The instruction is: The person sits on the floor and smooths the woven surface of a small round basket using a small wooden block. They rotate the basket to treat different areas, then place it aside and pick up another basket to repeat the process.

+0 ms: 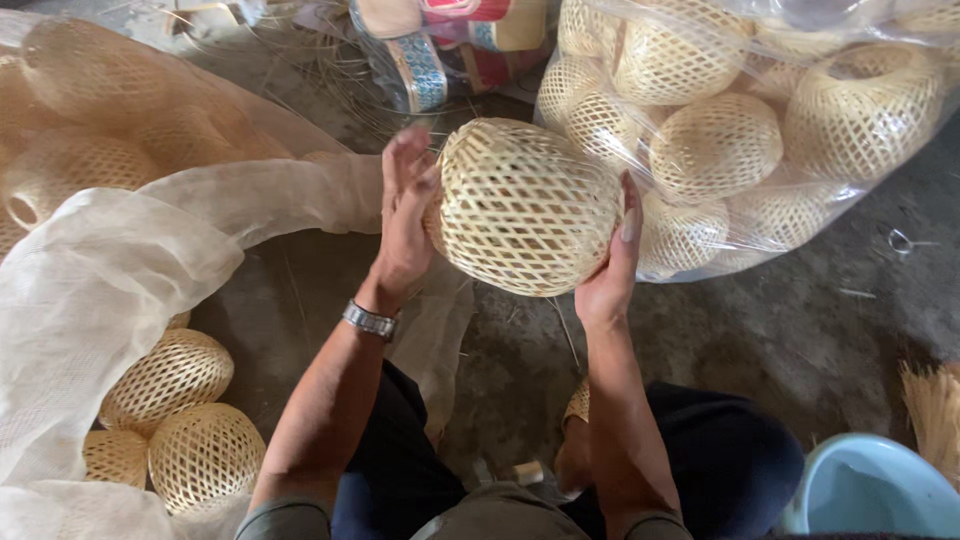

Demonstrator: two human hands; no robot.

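At the far left a white mesh sack (110, 270) lies slumped on the concrete floor (800, 330), its mouth folded back; woven bamboo globes show dimly through the cloth at the top, and three loose pale woven globes (170, 375) sit just beside its lower fold.

The left forearm rises from the bottom edge, a metal wristwatch (370, 320) on the wrist. The left hand (405, 215) stands upright, fingers straight and close together, its palm pressed flat against the left side of the woven bamboo ball (525, 205). That ball, pale yellow with an open diamond lattice, is held up in the middle of the view, above the person's dark-trousered knees.

The right hand (612, 265) cups the ball from the lower right, thumb stretched up along its side, fingers hidden behind the weave. The ball is clasped between the two hands.

Behind the ball, at the top, a clear bag (450, 50) holds flat packets in red, blue and cream. To the right a large clear plastic bag (770, 215) bulges with many more woven balls, touching one another. At the lower right stands a light blue plastic basin (870, 490), with a bundle of thin bamboo strips (935, 405) just beside it.
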